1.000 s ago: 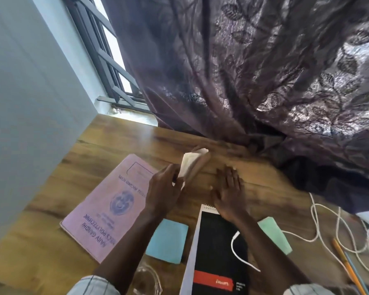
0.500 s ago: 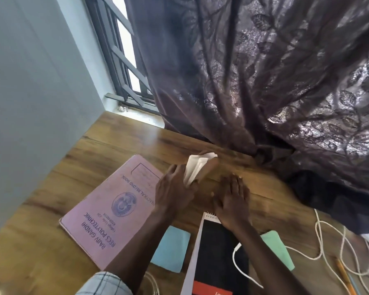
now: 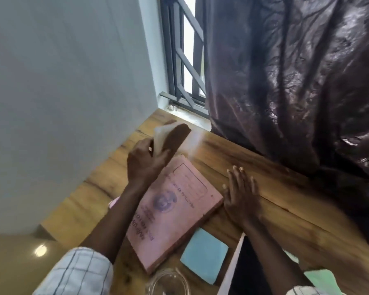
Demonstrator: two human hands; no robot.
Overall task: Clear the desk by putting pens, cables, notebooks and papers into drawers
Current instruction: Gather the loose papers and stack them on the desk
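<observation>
My left hand point(image 3: 149, 158) grips a folded white paper point(image 3: 160, 135) and holds it up over the far left part of the wooden desk point(image 3: 285, 199). Below that hand lies a pink record book point(image 3: 175, 211), flat on the desk. My right hand point(image 3: 241, 196) rests flat on the wood with straight, spread fingers, just right of the book's corner. A blue sticky pad point(image 3: 203, 254) lies in front of the book. Next to it sits a black notebook with a white edge point(image 3: 232, 271), partly hidden by my right forearm. A green pad point(image 3: 322, 279) peeks out at the lower right.
A grey wall point(image 3: 62, 103) closes off the desk's left side. A barred window point(image 3: 185, 60) and a dark patterned curtain point(image 3: 296, 81) stand behind the desk. A clear glass object point(image 3: 168, 282) sits at the near edge. Floor point(image 3: 19, 258) shows at lower left.
My left hand has carried the folded paper up and to the left, away from the right hand. The view has swung left; the cable and pens on the right are out of frame.
</observation>
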